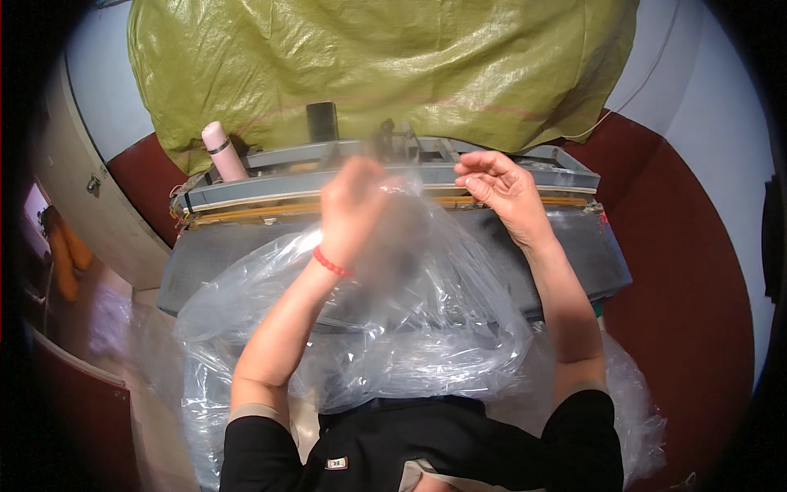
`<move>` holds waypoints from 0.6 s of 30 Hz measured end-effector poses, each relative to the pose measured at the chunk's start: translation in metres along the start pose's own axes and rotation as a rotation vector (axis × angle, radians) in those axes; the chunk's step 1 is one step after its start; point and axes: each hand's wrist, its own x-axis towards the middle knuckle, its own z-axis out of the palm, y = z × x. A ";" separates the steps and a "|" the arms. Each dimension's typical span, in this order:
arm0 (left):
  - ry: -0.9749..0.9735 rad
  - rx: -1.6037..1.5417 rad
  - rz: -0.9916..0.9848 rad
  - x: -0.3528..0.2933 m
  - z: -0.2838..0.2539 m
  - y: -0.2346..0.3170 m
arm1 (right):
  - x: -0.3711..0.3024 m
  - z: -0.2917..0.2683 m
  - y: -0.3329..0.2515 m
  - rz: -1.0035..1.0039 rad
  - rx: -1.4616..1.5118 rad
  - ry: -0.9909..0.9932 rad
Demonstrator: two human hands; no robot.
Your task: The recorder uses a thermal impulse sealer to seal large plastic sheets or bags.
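Observation:
A large heap of clear plastic film (426, 353) spreads over my lap and the dark grey work surface (213, 254) in front of me. Its upper end rises to a gathered peak beside the fingers of my left hand (352, 201), which is closed on it, somewhat blurred. A red beaded bracelet (332, 262) circles that wrist. To the right, my right hand (504, 189) is raised above the far edge of the surface, fingers loosely curved and apart from the thumb, with nothing visible in it.
Behind the surface runs a long grey metal frame (270, 197) with a yellowish strip along it. A pink bottle (223, 154) and a black upright object (322, 121) stand there. A yellow-green tarp (369, 57) hangs behind. At far left is a door (94, 189).

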 end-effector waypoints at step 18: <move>0.061 0.312 0.074 -0.015 -0.010 0.015 | 0.017 0.056 0.016 -0.187 -0.014 -0.154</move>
